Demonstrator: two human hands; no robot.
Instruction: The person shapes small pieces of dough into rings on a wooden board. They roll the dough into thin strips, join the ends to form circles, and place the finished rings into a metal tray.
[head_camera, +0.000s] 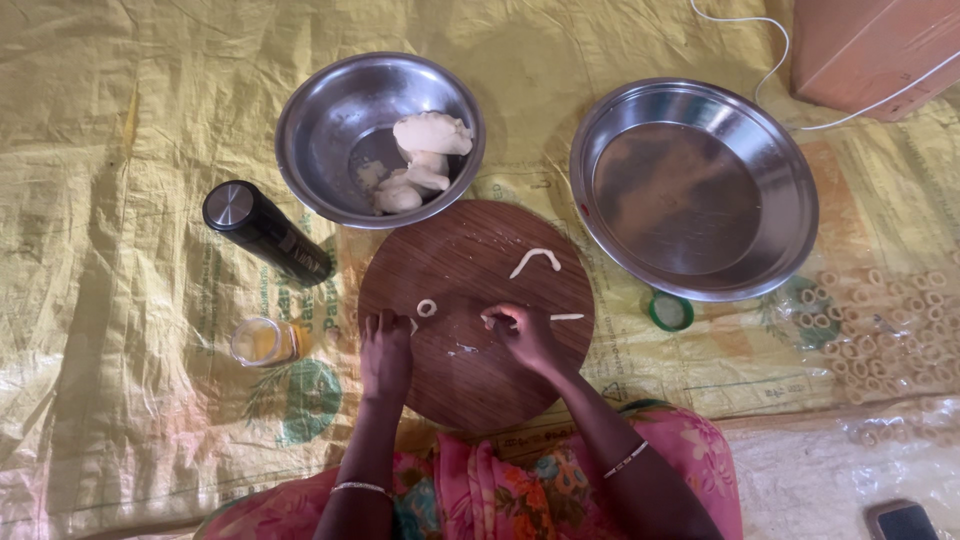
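A round dark wooden board (470, 290) lies on the yellow sheet in front of me. My left hand (386, 352) rests on its left part, fingers curled down, pinching a small bit of white dough near a finished dough ring (427, 308). My right hand (522, 332) is at the board's middle, fingertips closed on a thin dough strand. Its far end (567, 317) pokes out to the right. A bent dough strip (535, 260) lies further up the board. A steel bowl (330, 130) behind the board holds lumps of white dough (430, 135).
An empty steel plate (695, 190) sits at the right, a green ring (670, 312) by its rim. A black bottle (265, 232) and a small jar of yellow liquid (262, 341) lie left. Several dough rings (885, 320) dry at far right. A phone (902, 521) and a box (875, 45) are nearby.
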